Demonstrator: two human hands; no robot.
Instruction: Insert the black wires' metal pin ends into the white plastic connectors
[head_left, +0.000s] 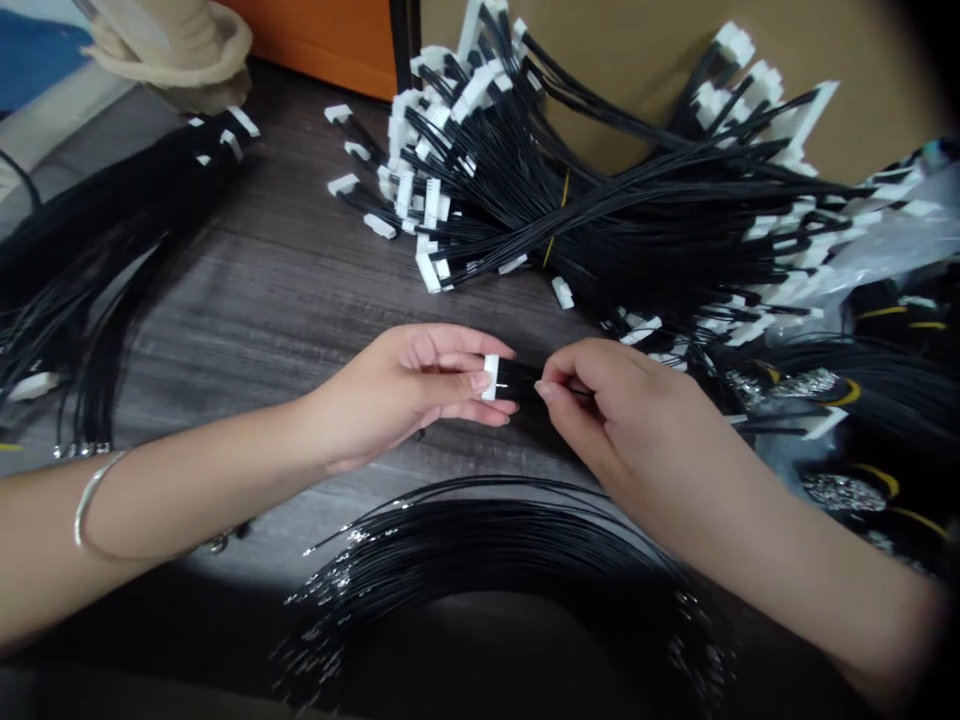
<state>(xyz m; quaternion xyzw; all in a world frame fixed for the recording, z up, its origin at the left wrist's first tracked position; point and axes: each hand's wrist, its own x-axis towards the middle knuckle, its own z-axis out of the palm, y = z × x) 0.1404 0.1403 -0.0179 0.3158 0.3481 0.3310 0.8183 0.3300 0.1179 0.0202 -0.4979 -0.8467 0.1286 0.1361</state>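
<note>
Between thumb and fingers, my left hand (427,380) pinches a white connector housing (491,377) with black wires running out of its right side. My right hand (607,400) is closed just to the right, its thumb and forefinger pinched on a black wire (576,390) whose end is partly hidden by the fingers. A small bright metal tip shows among the wires near the housing. Below both hands, a curved bundle of loose black wires (480,540) with shiny metal terminals lies on the table.
A large pile of black cables (525,200) with white connectors, tied with yellow bands, fills the back right. More black wires (75,260) lie at left. Banded wire bundles (847,490) and clear plastic (892,250) are at right. The table (285,270) is dark wood-grained.
</note>
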